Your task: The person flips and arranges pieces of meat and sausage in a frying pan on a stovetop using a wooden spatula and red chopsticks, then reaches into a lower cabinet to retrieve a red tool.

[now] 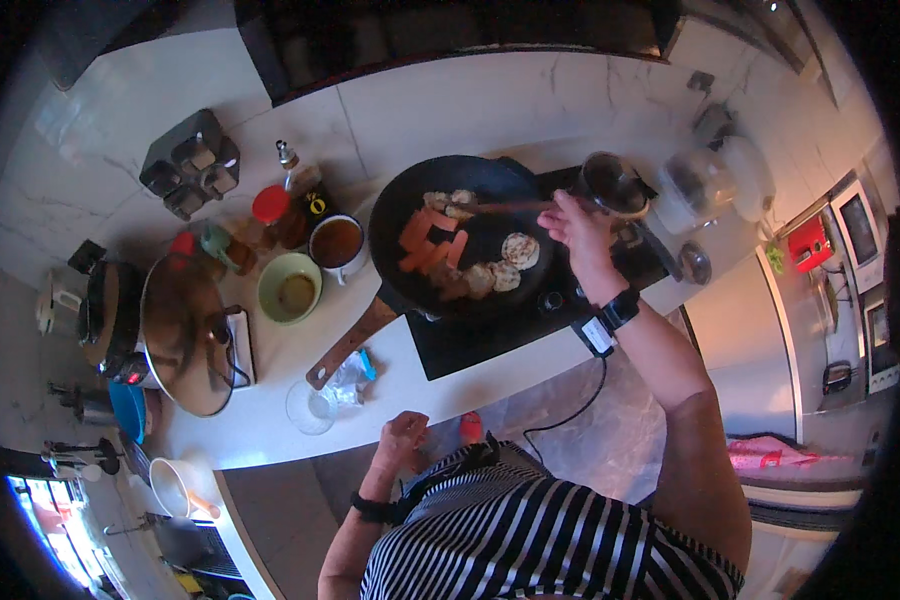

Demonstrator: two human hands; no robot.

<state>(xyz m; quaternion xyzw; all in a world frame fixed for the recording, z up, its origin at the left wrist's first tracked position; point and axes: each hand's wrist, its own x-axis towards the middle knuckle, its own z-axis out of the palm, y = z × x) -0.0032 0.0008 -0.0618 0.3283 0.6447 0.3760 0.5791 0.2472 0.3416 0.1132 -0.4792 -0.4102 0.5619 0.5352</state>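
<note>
My right hand grips wooden chopsticks above a dark frying pan. Their tips touch pale, browned round slices at the pan's far side. Pink strips, perhaps ham or sausage, lie in the pan's left half. More browned slices rest along its near right side. The pan sits on a black cooktop, its wooden handle pointing toward the counter's front left. My left hand hangs near the counter edge with its fingers curled, and nothing shows in it.
A small dark saucepan stands right of the pan. Left are an enamel mug, a green bowl, bottles and a large glass lid. A glass is beside a plastic bag. A cable hangs off the front edge.
</note>
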